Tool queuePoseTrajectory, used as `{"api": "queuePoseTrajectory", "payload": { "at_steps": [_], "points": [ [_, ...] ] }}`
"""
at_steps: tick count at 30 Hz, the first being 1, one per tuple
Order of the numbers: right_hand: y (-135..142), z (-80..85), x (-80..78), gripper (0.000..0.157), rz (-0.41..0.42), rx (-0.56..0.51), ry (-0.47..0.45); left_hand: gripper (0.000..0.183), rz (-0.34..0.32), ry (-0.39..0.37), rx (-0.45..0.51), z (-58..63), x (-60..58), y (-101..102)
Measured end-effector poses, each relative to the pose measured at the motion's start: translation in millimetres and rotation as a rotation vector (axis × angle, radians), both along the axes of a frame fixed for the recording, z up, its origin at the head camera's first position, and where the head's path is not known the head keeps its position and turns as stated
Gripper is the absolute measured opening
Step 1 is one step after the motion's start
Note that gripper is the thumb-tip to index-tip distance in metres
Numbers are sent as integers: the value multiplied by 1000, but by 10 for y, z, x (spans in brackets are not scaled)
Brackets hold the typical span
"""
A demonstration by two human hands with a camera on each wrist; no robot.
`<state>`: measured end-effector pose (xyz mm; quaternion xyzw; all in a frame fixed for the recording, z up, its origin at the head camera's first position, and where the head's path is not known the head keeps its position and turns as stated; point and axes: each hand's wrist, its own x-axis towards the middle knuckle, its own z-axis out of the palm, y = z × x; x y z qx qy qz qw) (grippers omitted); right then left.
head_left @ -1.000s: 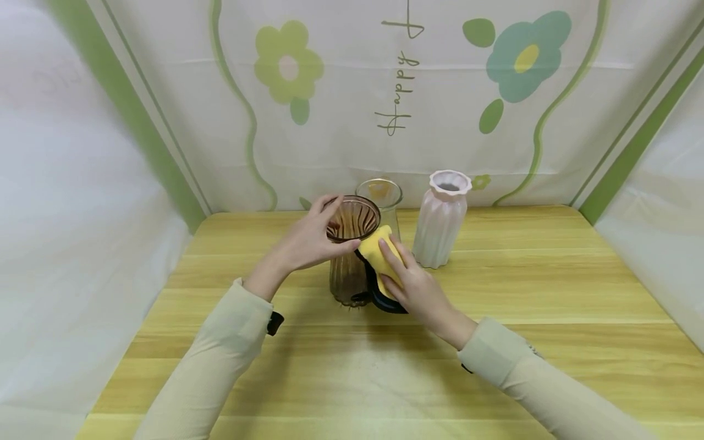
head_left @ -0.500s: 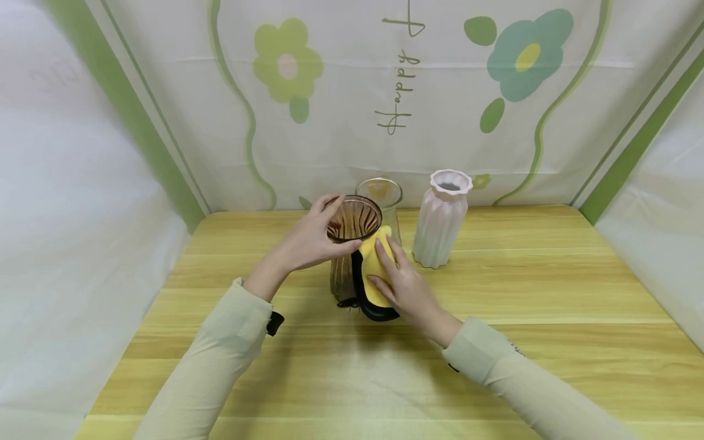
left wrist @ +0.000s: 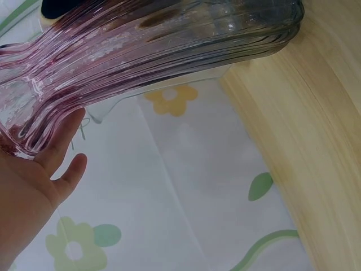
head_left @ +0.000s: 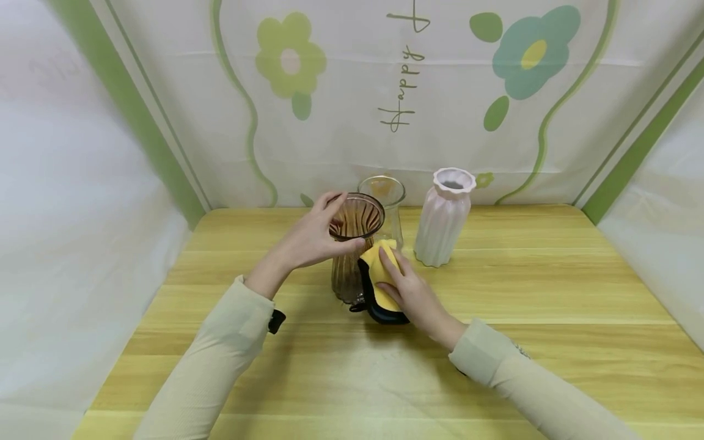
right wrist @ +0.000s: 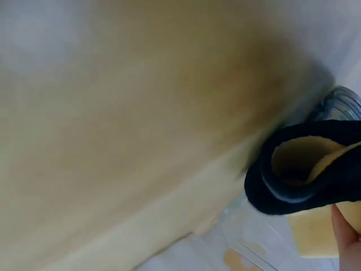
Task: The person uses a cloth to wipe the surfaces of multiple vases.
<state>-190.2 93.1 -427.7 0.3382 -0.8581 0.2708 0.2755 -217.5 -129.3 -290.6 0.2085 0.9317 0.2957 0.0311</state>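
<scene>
A ribbed brown-tinted glass vase [head_left: 348,275] with a flared rim stands upright on the wooden table. My left hand [head_left: 312,241] grips it near the rim, thumb at the front and fingers round the far left side. In the left wrist view the same vase [left wrist: 141,51] looks pinkish at the neck, with fingers against it. My right hand [head_left: 415,293] holds a folded yellow cloth [head_left: 379,263] with a black edge against the vase's right side. The cloth's black edge [right wrist: 271,192] hangs in a loop in the right wrist view.
A clear glass vase [head_left: 393,220] stands right behind the brown one. To its right is a pale pink and white fluted vase [head_left: 442,226]. The wooden table [head_left: 220,293] ends at a white curtain [head_left: 341,122] printed with flowers.
My right hand with the cloth first moves left and down, then slightly back right, along the vase's side. The left hand keeps its grip at the rim.
</scene>
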Motion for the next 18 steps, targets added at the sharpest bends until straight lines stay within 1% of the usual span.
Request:
{"api": "queuePoseTrajectory", "payload": {
  "at_steps": [6,10,14,18],
  "points": [
    [60,-87,33,70,-37,31,-194,101,12,7,-6,-4,-5,8],
    [79,-77,38,69,-64,45,-293,101,25,4,6,-5,-2,15],
    [63,-28,35,68,-74,23,-333,99,43,-8,19,-4,5,22],
    [18,57,10,67,-49,-32,-305,98,54,-10,18,-7,9,27]
  ]
}}
